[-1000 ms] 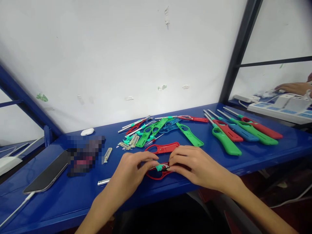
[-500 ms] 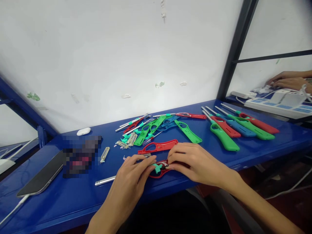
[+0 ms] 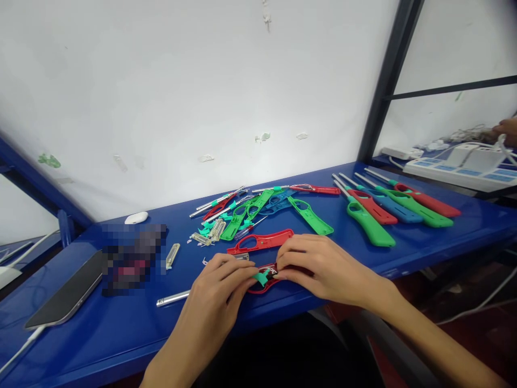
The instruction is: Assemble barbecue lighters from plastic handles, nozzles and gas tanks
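My left hand [image 3: 218,288] has its fingers closed on a teal-green trigger piece [image 3: 261,277] over a red lighter half-shell [image 3: 258,291] at the table's front edge. From under that hand a silver metal tube [image 3: 173,298] sticks out to the left. My right hand [image 3: 323,267] pinches a small black part [image 3: 273,274] beside the trigger piece; white wires show there. The hands cover much of the shell. Just behind them lies another red half-shell [image 3: 264,241]. A clear fuel tank [image 3: 242,257] shows partly behind my left fingers.
Loose lighter parts, including a green half-shell [image 3: 311,215] and clear tanks [image 3: 218,230], lie behind. Several whole lighters [image 3: 369,226] rest at right. A phone [image 3: 67,291], a white case [image 3: 136,217] and a single tank [image 3: 173,255] are left. Another person's hand [image 3: 507,129] shows beyond a power strip [image 3: 460,172].
The teal-green trigger piece has tilted slightly between my fingers; both hands stay in nearly the same place. At far right, the other person's hands have moved mostly out of view.
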`<state>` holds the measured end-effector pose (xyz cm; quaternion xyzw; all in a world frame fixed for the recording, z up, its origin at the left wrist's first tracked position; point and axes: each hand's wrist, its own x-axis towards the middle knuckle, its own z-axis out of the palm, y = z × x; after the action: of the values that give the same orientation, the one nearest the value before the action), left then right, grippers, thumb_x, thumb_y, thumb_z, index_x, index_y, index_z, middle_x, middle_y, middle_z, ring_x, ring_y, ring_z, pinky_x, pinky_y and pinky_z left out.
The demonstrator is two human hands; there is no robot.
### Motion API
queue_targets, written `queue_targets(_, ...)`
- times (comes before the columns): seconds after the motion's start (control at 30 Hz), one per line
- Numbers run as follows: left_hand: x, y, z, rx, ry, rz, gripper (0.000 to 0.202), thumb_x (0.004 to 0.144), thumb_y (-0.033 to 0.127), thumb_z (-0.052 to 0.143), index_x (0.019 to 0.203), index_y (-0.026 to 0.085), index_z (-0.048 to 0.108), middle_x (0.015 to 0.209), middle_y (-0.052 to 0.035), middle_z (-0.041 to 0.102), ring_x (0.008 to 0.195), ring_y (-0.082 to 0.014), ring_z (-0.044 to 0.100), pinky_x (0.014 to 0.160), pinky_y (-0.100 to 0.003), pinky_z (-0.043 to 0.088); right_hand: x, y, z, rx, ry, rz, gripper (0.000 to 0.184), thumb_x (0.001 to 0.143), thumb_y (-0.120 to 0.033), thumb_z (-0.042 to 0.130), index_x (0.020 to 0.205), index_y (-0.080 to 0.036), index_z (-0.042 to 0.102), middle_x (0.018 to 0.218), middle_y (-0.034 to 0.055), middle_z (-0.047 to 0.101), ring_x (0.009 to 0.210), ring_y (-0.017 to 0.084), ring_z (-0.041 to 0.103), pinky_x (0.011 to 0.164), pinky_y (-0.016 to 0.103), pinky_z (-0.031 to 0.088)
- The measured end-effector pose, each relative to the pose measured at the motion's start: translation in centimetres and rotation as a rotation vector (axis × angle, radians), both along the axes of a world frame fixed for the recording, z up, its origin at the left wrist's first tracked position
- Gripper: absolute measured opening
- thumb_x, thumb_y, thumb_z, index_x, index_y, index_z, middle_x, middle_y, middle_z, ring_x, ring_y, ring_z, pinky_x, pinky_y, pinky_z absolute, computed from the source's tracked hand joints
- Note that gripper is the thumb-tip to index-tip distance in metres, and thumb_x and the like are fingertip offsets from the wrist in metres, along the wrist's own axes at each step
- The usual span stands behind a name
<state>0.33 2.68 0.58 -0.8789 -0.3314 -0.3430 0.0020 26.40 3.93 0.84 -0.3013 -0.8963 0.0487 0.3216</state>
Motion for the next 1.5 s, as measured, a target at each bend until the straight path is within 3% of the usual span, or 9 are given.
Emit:
queue_targets(0.33,0.5,0.05,0.25,-0.021,0.08,0.006,0.021,0.105,0.014,0.056,0.112,0.023,0.074,0.102,-0.0049,0.073,0.09,-0.0217,0.062,0.08,-0.033,0.054,0.15,-0.13,-0.1,0.041,-0.037,-0.007,0.021,0.107,-0.032,0.058,0.099,-0.02,0.073,0.098,0.0049,0.075,0.087,0.019,0.069,0.081,0.032,0.051)
queue_targets(0.57,0.75,0.11,0.33,-0.043,0.028,-0.008,0.024,0.107,0.014,0.051,0.113,0.024,0.073,0.1,-0.0038,0.072,0.087,-0.019,0.062,0.077,-0.028,0.054,0.08,-0.11,-0.14,0.062,-0.046,0.0,0.023,0.109,-0.032,0.055,0.101,-0.02,0.072,0.098,0.0044,0.075,0.086,0.018,0.07,0.079,0.031,0.05)
queue_targets(1.0,0.7,0.22,0.22,-0.146,-0.006,-0.012,0.028,0.103,0.006,0.051,0.109,0.025,0.07,0.099,-0.0015,0.072,0.09,-0.0185,0.064,0.079,-0.027,0.052,-0.08,-0.22,-0.42,0.146,-0.064,-0.019,0.027,0.111,-0.032,0.05,0.099,-0.018,0.07,0.095,0.0054,0.075,0.08,0.018,0.069,0.074,0.03,0.049)
queue_targets(1.5,0.78,0.3,-0.06,-0.071,-0.016,0.003,0.026,0.102,0.003,0.053,0.108,0.023,0.07,0.096,0.0001,0.073,0.085,-0.0171,0.062,0.074,-0.025,0.05,-0.2,-0.37,-0.62,0.195,-0.076,-0.032,0.027,0.11,-0.032,0.05,0.096,-0.018,0.069,0.096,0.0038,0.075,0.076,0.017,0.07,0.07,0.03,0.048)
